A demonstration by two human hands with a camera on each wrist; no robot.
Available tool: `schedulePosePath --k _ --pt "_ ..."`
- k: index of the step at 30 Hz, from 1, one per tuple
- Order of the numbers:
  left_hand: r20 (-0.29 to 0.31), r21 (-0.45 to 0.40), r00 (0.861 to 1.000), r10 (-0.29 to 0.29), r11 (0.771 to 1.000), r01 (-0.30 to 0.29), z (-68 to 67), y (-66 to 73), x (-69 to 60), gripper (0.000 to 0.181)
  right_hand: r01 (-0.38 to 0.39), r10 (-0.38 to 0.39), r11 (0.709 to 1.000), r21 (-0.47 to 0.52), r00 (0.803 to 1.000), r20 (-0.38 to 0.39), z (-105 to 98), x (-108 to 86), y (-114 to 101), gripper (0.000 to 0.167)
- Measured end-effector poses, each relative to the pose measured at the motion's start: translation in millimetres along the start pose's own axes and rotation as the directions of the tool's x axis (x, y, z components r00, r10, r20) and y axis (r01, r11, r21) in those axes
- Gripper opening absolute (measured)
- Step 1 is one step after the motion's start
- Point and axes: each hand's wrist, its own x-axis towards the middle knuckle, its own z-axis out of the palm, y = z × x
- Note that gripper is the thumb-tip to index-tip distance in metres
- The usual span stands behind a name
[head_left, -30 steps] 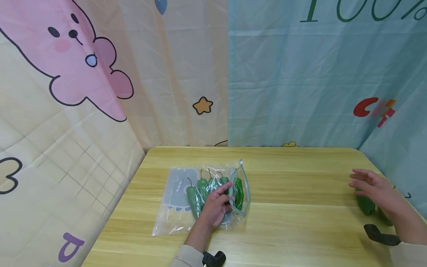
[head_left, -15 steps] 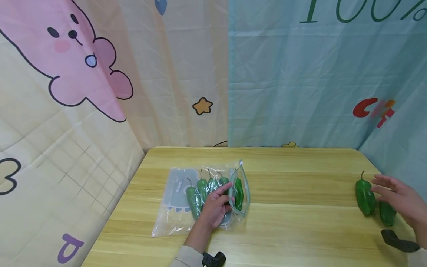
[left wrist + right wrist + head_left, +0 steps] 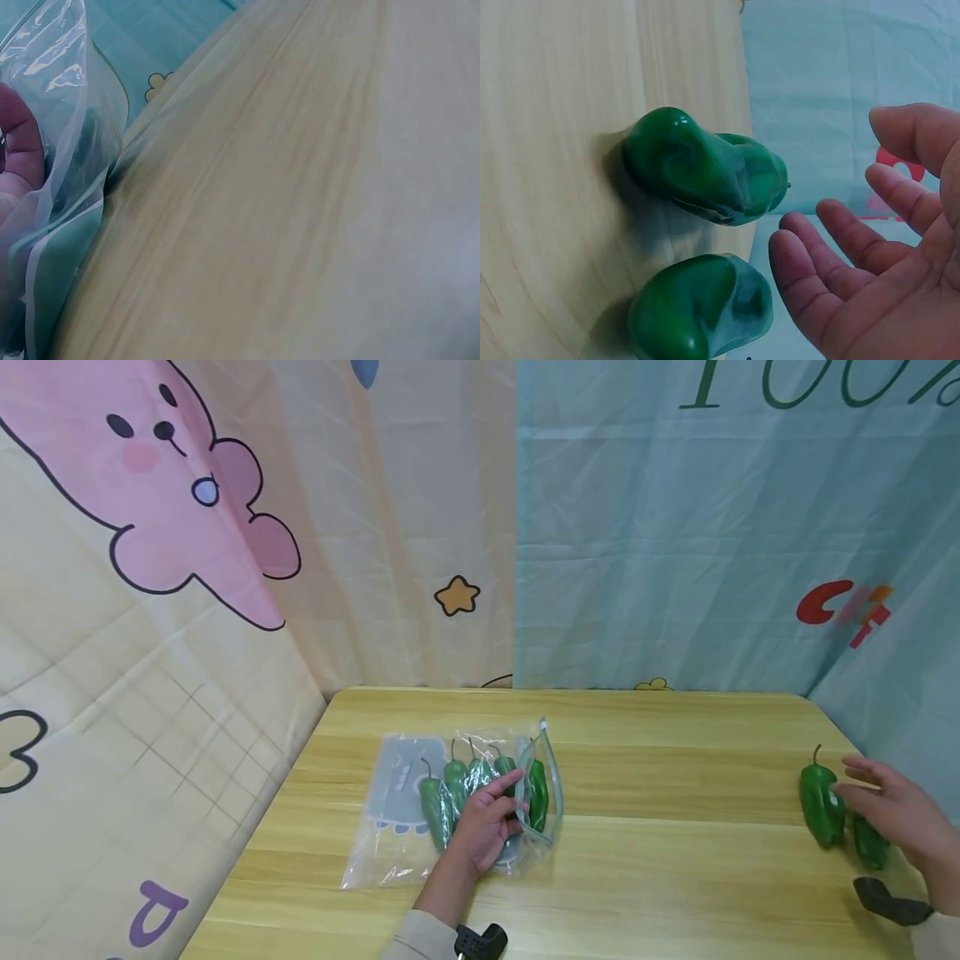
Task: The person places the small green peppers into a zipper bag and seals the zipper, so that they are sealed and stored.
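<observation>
A clear zip bag [image 3: 367, 864] with a blue-grey print lies flat on the table, its mouth facing right. Several green peppers [image 3: 436, 810] are inside, one of them [image 3: 537, 797] close to the mouth. My left hand [image 3: 482, 828] holds the near layer of the bag's mouth; a bent finger [image 3: 21, 139] shows at the plastic in the left wrist view. At the table's right side are two loose green peppers, one standing farther left [image 3: 705, 169], the other [image 3: 701, 307] partly behind my right hand [image 3: 903, 817]. That hand's fingers are spread and loosely bent beside them, gripping nothing.
The wooden table [image 3: 675, 877] reaches back to a printed curtain [image 3: 660, 527], which also runs along the left and right sides. Bare wood lies between the bag and the two loose peppers. Each wrist wears a black camera band [image 3: 482, 941].
My right hand has drawn back to the right from in front of the loose peppers, uncovering them, then shifted slightly left. The left hand and bag have stayed put.
</observation>
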Motion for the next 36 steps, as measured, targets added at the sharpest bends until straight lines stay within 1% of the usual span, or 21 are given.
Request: schedulePosePath --k 2,5,9,13,20,23,31,33,36 --pt "-0.004 0.003 1.000 -0.004 1.000 0.004 -0.2 0.5 0.7 0.053 -0.009 0.009 1.000 -0.016 1.000 0.029 0 1.3 0 0.070" --pt "-0.003 0.003 1.000 -0.005 1.000 0.005 -0.4 0.8 1.1 0.053 -0.015 0.016 1.000 -0.028 0.999 0.049 2 4.1 2 0.070" --pt "-0.005 -0.001 1.000 -0.011 1.000 0.011 -0.3 0.7 0.8 0.053 -0.018 0.019 0.999 -0.029 0.999 0.046 4 6.4 4 0.071" --pt "-0.006 -0.001 1.000 -0.008 1.000 0.008 -0.2 0.3 0.4 0.053 0.002 -0.001 0.999 -0.044 0.999 0.037 8 7.6 3 0.071" --pt "-0.002 0.002 1.000 -0.009 1.000 0.009 -0.7 -0.2 0.3 0.053 0.024 -0.017 0.995 -0.101 0.998 0.066 13 12.2 0 0.069" --pt "0.000 0.004 1.000 -0.009 1.000 0.009 -1.0 -0.4 0.9 0.053 0.040 -0.033 0.992 -0.120 0.997 0.065 16 13.4 -2 0.066" --pt "-0.004 0.007 1.000 -0.014 1.000 0.014 -0.7 0.6 1.1 0.053 0.098 -0.079 0.980 -0.174 0.991 0.111 16 16.1 -3 0.062" --pt "0.000 0.007 1.000 -0.010 1.000 0.010 -0.7 0.5 1.0 0.053 0.100 -0.079 0.975 -0.198 0.990 0.115 17 16.2 -4 0.061" --pt "0.004 0.004 1.000 -0.007 1.000 0.007 -0.6 0.2 0.7 0.053 0.083 -0.055 0.971 -0.225 0.990 0.128 18 15.8 -5 0.062"
